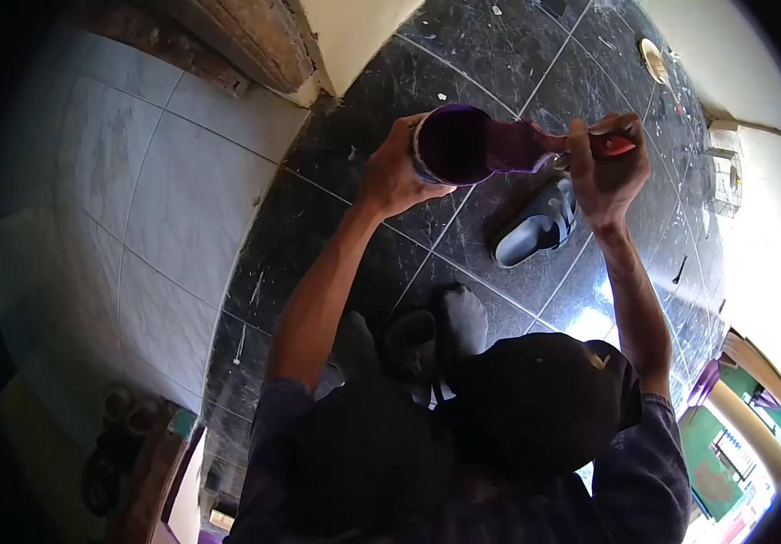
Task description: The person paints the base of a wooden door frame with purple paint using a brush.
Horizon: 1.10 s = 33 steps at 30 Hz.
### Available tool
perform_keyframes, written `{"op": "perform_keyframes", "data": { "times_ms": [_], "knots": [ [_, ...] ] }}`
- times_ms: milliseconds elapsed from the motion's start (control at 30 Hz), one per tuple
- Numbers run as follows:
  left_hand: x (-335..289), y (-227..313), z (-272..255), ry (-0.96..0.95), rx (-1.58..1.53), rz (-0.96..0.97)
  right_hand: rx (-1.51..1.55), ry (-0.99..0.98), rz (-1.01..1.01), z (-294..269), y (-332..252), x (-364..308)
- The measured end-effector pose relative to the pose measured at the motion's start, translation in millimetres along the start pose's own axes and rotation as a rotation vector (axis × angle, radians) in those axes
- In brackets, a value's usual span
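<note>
Left hand [395, 172] clamped round can [417, 150], held above dark floor [463, 54]. Right hand [610, 181] closed on red-handled brush [519, 147], its head at can's rim. Brush seemingly already loaded purple; paint [455, 147] remains in can, amount unclear. Any surface coated: cannot tell.

The brush [519, 148] is at the right of the pot [418, 152]; below them, a slipper [528, 234] lies on the floor [381, 263].
</note>
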<state>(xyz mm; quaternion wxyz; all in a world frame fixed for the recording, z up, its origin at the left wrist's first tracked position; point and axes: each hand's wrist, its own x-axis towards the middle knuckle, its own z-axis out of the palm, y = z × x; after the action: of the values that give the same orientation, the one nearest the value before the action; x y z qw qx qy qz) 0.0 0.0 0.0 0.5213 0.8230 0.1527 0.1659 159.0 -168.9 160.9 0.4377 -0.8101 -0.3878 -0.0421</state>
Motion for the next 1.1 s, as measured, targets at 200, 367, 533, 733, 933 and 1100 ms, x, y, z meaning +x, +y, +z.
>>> {"op": "perform_keyframes", "data": {
  "times_ms": [200, 367, 533, 733, 933, 1100],
  "knots": [
    [0.7, -1.2, -0.2, 0.007, 0.0, -0.023, 0.021, 0.032, -0.013, -1.8, 0.3, 3.2],
    [-0.2, -3.3, -0.6, 0.019, 0.025, 0.036, 0.071, 0.109, -0.064, -13.0, 3.1, 8.8],
    [-1.8, -0.6, -1.4, 0.006, 0.024, 0.017, 0.211, 0.161, 0.01, -23.8, -0.2, 13.7],
    [-2.3, 1.6, -1.6, 0.001, 0.007, -0.012, 0.192, 0.175, 0.059, -19.6, 1.5, 0.0],
    [-1.6, 0.0, 0.5, 0.022, -0.024, 0.01, 0.283, 0.208, 0.22, 5.2, 14.6, -28.3],
    [-0.5, 2.5, 1.5, 0.015, -0.044, -0.019, 0.068, 0.241, 0.115, 1.1, 21.2, -34.8]
  ]
}}
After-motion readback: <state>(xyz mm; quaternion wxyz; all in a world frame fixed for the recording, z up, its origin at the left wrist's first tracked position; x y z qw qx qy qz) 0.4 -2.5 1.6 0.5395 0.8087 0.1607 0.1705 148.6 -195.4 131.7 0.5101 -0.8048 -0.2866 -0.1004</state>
